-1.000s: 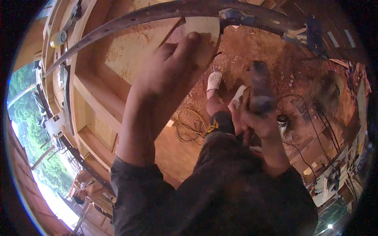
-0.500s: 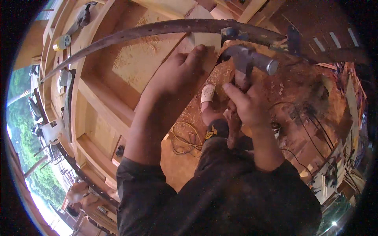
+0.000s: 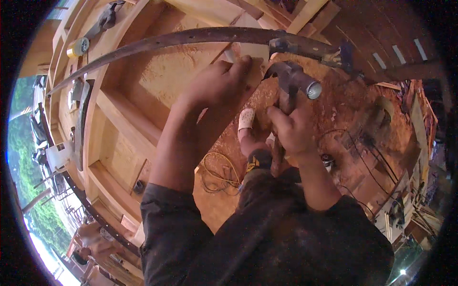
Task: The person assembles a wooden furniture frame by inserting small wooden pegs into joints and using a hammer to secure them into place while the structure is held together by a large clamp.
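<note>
My right hand point(image 3: 296, 128) is wrapped round the handle of a claw hammer point(image 3: 288, 78), below its head. The round striking face points to the right and up toward me, and the claw points left. My left hand point(image 3: 217, 83) is closed, its thumb on top, beside the end of a pale wooden board point(image 3: 254, 50). Whatever its fingers pinch is hidden. Just beyond both hands, a long dark curved strip point(image 3: 191, 36) crosses over the wooden frame point(image 3: 126, 117).
On the frame's left side are a yellow tape roll point(image 3: 78, 48) and a dark-handled tool point(image 3: 106, 20). A yellow cord point(image 3: 224, 167) lies on the sawdust-strewn floor by my foot. Black cables point(image 3: 367, 157) run at the right. Another person point(image 3: 98, 243) is at lower left.
The hammer has shifted slightly left and down, and its striking face has turned more toward me. My left hand stays closed by the board's end. The whole view has shifted a little.
</note>
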{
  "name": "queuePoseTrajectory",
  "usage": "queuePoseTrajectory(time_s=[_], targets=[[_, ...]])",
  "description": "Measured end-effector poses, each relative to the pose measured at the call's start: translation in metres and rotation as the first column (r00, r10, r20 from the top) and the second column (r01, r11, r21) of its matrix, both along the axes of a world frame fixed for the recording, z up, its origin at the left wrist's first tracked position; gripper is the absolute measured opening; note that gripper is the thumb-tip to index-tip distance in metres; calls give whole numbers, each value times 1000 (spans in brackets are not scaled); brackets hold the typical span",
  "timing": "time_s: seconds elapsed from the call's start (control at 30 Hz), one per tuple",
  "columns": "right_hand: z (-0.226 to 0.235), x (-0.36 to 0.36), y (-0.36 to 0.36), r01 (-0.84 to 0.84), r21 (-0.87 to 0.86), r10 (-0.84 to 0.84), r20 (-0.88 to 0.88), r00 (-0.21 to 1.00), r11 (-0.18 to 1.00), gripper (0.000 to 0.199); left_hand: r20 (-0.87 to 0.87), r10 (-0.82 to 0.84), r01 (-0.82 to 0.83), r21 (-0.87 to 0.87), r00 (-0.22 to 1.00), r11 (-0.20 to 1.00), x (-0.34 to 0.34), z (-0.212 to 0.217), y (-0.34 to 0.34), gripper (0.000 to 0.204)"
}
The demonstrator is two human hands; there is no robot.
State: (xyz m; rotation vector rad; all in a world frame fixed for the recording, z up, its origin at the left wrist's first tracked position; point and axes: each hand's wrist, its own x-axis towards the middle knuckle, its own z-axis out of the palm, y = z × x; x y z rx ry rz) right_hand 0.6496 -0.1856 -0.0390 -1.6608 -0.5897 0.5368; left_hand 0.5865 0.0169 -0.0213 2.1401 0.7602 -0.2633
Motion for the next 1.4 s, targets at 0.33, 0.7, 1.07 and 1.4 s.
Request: queuePoseTrajectory(time_s=[0.33,0.7,1.07,1.4], targets=[[14,1,-4,-99,-193,34,-314,949,976,10,-63,40,-43,-50,997,998,3,15,1,68],[-35,7,-11,139,-25,-133,-485,864,990,14,-120,257,-282,-309,959,908,10,8,-4,68],[-222,30,-132,-247,-499,-56,-517,854,830,52,52,551,-544,-107,833,832,10,2,0,33],[-224,23,-186,-205,-442,-85,-552,829,873,42,433,209,-317,192,877,929,3,19,-5,23]])
